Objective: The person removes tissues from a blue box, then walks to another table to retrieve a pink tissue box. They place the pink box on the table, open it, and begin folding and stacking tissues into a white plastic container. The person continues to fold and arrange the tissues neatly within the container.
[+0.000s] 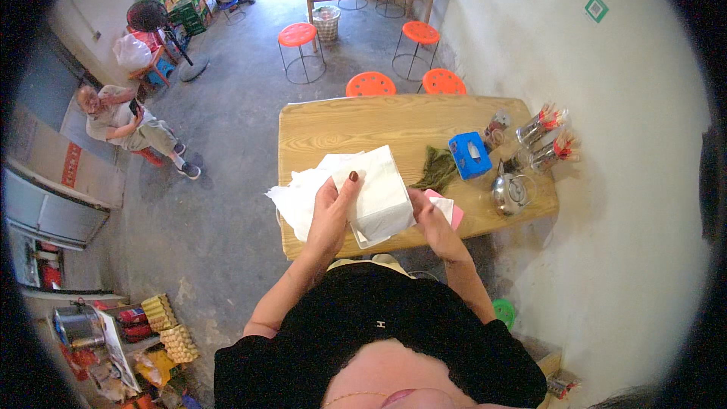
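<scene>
A thick stack of white paper napkins (379, 193) is held above the near side of a wooden table (352, 125). My left hand (332, 204) grips its left side, with the thumb lying on top. At the right edge, my right hand (431, 218) has curled fingers against the stack; some fingertips are hidden. Beneath and left of the stack, loose white paper or plastic wrapping (301, 204) spreads over the table edge. A pink item (458, 217) with a white napkin lies by my right hand. Beyond it is a crumpled dark green cloth (437, 166).
On the table's right stand a blue tissue box (470, 155), a metal kettle (510, 194), glass jars (497, 123) and chopstick holders (534, 129). Orange stools (371, 84) line the far side. A seated person (122, 116) holds a phone at left, near a standing fan (149, 16).
</scene>
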Tool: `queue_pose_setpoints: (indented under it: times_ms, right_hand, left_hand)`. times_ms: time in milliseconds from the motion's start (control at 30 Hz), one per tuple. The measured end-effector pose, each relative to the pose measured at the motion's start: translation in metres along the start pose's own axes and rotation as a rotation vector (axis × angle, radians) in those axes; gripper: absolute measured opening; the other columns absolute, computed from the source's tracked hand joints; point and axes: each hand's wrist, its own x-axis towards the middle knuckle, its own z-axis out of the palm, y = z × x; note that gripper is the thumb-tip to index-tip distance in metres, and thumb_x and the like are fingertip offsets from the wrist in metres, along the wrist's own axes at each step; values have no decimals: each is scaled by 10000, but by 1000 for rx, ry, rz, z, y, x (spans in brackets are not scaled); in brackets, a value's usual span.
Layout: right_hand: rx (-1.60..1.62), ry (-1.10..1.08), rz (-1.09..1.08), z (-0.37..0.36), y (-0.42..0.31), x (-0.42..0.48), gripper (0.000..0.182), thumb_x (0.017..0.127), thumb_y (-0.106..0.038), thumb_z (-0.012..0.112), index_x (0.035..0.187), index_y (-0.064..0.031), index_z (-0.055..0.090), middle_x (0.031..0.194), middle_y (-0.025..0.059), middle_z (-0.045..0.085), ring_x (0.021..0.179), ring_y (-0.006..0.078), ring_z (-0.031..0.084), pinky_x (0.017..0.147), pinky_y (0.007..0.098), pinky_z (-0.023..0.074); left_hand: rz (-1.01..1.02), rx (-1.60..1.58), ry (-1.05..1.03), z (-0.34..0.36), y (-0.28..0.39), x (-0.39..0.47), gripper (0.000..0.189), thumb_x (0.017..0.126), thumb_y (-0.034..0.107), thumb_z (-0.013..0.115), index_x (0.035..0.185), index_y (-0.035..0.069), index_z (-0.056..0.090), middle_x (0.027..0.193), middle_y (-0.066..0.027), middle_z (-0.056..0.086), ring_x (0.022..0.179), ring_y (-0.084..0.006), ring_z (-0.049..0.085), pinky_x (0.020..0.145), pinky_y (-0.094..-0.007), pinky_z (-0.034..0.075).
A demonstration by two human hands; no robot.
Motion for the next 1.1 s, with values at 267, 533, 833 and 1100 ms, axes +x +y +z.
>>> queue_pose_setpoints:
  times_ms: [267,533,833,1100]
  right_hand:
    - [-8,-45,332,-8,-36,-30,412,1000,-281,544,1261,37,544,1072,124,666,959,206,654,797,338,549]
    - [625,-82,118,22,-61,-8,637,1003,-495,431,1408,-4,409,1373,232,515,1227,321,549,963,424,494]
    - [-342,386,-132,-3,-20,-20,560,933,-157,621,1396,-14,340,1359,150,441,1274,262,441,1052,406,388]
    - [-276,358,203,3,41,-32,559,978,-148,549,1448,-43,265,1344,156,464,1224,214,459,1033,339,371]
  left_hand:
    - [170,107,-47,5,-15,10,332,944,124,632,1227,-8,520,1155,-99,638,1037,-151,606,886,-306,501]
    - [-77,-37,-146,5,-38,4,361,1039,297,455,1262,19,516,1206,-77,617,1067,-135,602,897,-288,494]
    - [-321,-22,-69,2,-61,1,625,1030,553,303,1252,4,501,1076,-72,591,1000,-142,542,848,-299,467]
    - [-39,488,-266,-16,-107,-1,410,1013,384,509,1132,-8,532,981,-74,582,907,-130,521,792,-304,457]
